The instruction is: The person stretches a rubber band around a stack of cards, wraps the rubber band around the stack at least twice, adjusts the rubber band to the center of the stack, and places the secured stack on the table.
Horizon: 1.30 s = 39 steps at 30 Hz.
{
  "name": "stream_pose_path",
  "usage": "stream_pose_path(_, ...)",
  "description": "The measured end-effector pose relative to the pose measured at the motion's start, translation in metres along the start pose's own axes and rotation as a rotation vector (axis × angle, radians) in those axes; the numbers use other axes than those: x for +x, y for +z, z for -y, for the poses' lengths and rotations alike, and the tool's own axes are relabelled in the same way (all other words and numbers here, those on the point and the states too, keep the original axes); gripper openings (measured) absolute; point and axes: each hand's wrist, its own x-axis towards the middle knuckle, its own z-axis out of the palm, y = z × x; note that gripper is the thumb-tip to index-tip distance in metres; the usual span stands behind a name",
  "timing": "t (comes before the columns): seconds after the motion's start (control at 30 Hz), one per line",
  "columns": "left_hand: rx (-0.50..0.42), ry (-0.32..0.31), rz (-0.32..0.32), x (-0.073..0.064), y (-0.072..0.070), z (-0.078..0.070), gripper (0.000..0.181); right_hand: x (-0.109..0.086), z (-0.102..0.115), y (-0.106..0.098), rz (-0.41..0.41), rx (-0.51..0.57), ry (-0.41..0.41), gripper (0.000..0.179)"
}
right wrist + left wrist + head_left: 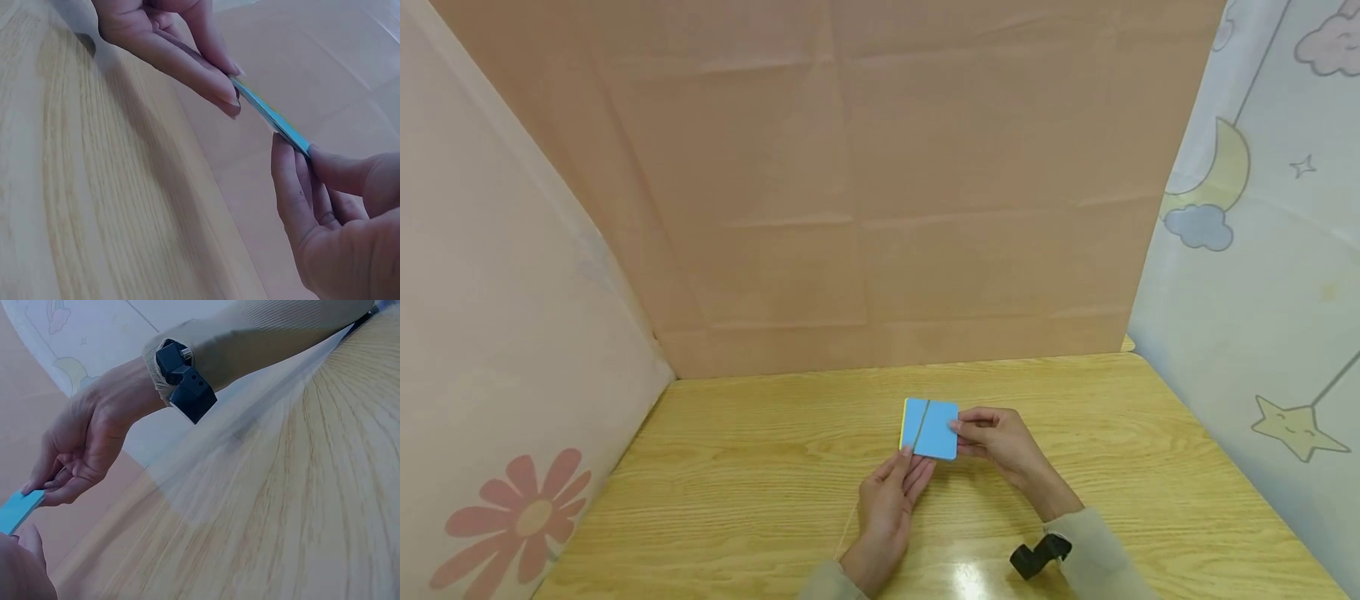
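Observation:
A thin light-blue square [938,433] with rounded corners is held above the table between both hands. A dark narrow band crosses it at a slant, and a yellow edge shows along its left side. My left hand [886,504] pinches the lower left corner, thumb on the face and fingers behind. At the right edge, my right hand [1003,442] grips it between thumb and fingers. Seen nearly edge-on in the right wrist view, the blue square [272,117] shows thin layers. Only a corner of the blue square [19,509] enters the left wrist view.
A wood-grain table [737,475] lies beneath both hands. A tan cloth [865,183] hangs behind it, with a flower-printed cloth [527,333] at left and a moon-and-star cloth [1292,275] at right. A black wrist camera [1040,557] sits on the right sleeve.

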Motion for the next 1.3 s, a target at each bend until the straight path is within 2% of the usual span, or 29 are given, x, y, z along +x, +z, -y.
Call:
stream_pose_path(0.27, -0.039, 0.047, -0.011, -0.001, 0.007, 0.003, 0.048, 0.001, 0.001, 0.009, -0.103, -0.010, -0.003, 0.036)
stream_pose_path(0.63, -0.056, 0.044, -0.055, -0.003, 0.012, 0.007, 0.046, 0.000, -0.002, 0.016, -0.174, -0.019, 0.008, 0.035)
stream_pose_path(0.93, -0.072, 0.030, -0.043, -0.005, 0.012, 0.011, 0.051, 0.000, -0.006, 0.020, -0.201, -0.007, 0.006, 0.033)
stream_pose_path(1.13, -0.079, -0.005, -0.010, -0.010, 0.020, 0.018, 0.043, 0.000, -0.005, 0.023, -0.180, -0.001, 0.010, 0.032)
stream_pose_path(1.3, -0.056, 0.011, -0.007, -0.009, 0.021, 0.017, 0.039, 0.000, -0.004, 0.022, -0.180, 0.023, 0.015, 0.031)
